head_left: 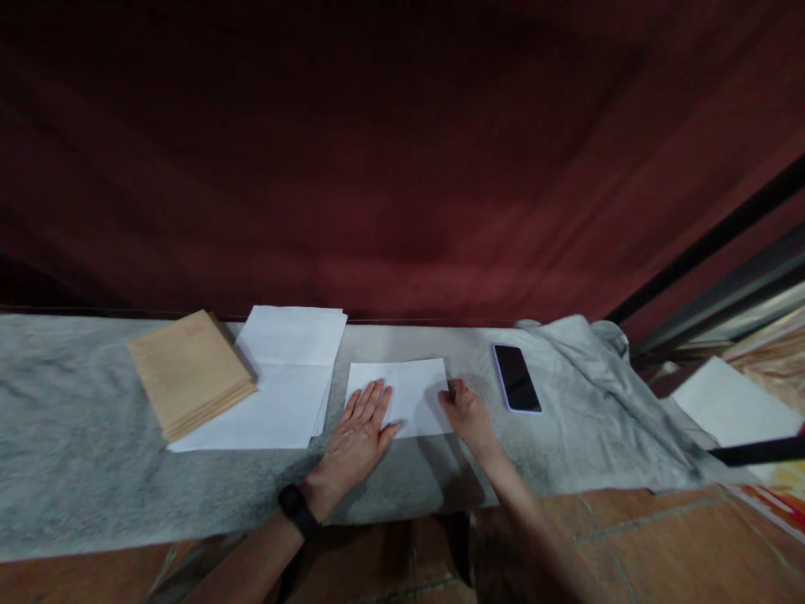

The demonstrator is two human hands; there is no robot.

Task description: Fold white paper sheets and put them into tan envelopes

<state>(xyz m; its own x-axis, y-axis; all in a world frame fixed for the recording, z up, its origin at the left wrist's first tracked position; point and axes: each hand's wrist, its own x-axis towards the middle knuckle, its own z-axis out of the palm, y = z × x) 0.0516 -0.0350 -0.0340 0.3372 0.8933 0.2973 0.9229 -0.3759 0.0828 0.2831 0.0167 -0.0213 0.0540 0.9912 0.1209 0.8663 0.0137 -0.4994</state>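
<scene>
A white sheet of paper, seemingly folded, lies on the grey cloth in front of me. My left hand rests flat on its left part, fingers stretched out, with a black watch on the wrist. At the sheet's right edge, my right hand has its fingers curled and pinches the paper there; the fingertips are partly hidden. To the left are larger white sheets with a crease across them. A stack of brown envelopes lies partly on top of those sheets.
A phone with a pale purple case lies right of my right hand. Grey cloth covers the narrow surface and bunches up at the right end. Behind it hangs a dark red curtain. Tiled floor shows below.
</scene>
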